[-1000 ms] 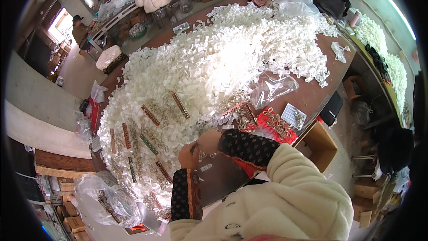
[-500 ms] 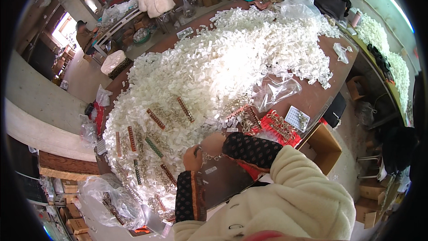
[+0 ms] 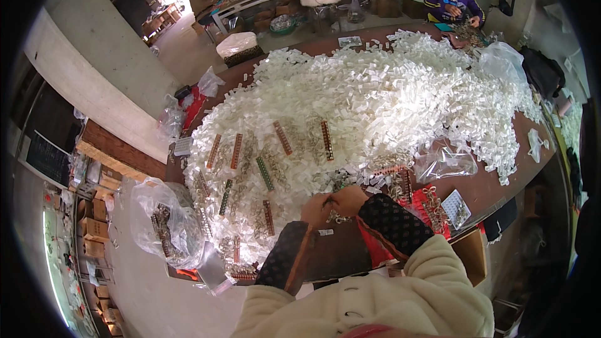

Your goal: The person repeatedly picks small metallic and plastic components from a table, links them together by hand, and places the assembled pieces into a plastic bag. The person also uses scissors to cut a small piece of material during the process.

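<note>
My left hand (image 3: 316, 209) and my right hand (image 3: 349, 200) meet at the near edge of a huge heap of small clear-white plastic pieces (image 3: 350, 100). Both are closed, fingertips pinched together; whatever they hold is too small and hidden to name. Small metal clasps or rings (image 3: 339, 216) lie just below the right hand. On the bare brown tabletop (image 3: 335, 250) in front of me rests a small pale tag (image 3: 326, 232). Several strips with metal rings, among them a green strip (image 3: 264, 173) and an orange-brown strip (image 3: 236, 151), lie on the heap left of my hands.
To the right are a red cloth (image 3: 431, 209) with metal rings, a white tray (image 3: 456, 209), a clear bag (image 3: 446, 164) and a cardboard box (image 3: 471, 256). A plastic bag (image 3: 169, 219) of metal parts sits at the left corner. A person in purple (image 3: 452, 1) works across the table.
My view has swung to the right and tilted up, so the table lies lower in it. My hands have drawn closer together and stay closed over the same spot.
</note>
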The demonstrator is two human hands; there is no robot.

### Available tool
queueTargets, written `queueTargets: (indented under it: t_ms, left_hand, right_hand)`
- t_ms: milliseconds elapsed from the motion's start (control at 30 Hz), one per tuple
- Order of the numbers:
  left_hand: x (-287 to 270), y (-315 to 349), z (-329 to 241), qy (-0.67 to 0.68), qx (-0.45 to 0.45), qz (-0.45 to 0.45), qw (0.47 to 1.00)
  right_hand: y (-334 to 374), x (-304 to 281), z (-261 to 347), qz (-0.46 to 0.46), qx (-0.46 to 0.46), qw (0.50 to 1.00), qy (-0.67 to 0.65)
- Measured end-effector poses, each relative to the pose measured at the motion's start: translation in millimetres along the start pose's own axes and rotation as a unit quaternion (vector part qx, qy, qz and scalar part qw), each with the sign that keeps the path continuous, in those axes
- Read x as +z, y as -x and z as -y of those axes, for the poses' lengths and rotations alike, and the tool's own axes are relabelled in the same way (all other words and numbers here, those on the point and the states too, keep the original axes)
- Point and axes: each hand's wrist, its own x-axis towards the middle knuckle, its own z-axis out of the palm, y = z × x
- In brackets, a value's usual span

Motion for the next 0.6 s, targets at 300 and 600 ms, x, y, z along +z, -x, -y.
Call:
queueTargets:
  t_ms: [300, 600]
  left_hand:
    - [8.3, -5.0, 6.9, -0.034, -0.010, 0.008, 0.999]
    - [19.2, -10.8, 5.6, -0.041, -0.104, -0.007, 0.994]
  right_hand:
    - [-6.3, 38.2, -26.6, -0.047, 0.007, 0.999, 0.023]
    - [-2.1, 35.4, -16.6, -0.073, 0.051, 0.996, -0.031]
